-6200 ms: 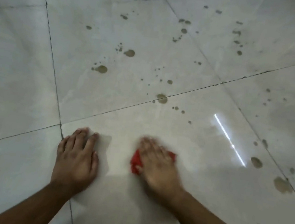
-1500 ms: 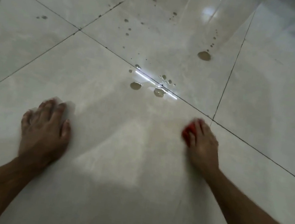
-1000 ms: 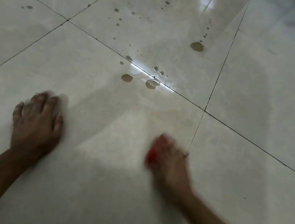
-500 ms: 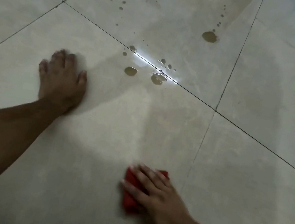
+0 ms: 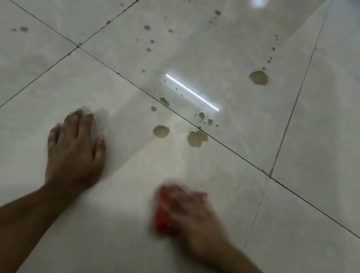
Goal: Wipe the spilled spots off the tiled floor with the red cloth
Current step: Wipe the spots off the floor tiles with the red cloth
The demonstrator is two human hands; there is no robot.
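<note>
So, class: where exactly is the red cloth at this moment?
In the head view the red cloth lies low and right of centre on the tiled floor, under the blurred right hand, nearer than the two big spots.

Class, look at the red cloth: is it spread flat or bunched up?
Bunched up: only a small red wad shows beneath the blurred right hand.

Pale grey, glossy, smooth ceramic-look tiled floor (image 5: 336,135) with dark thin grout lines (image 5: 237,152); matt brownish spilled spots (image 5: 259,77); soft red cloth (image 5: 161,222).
</note>
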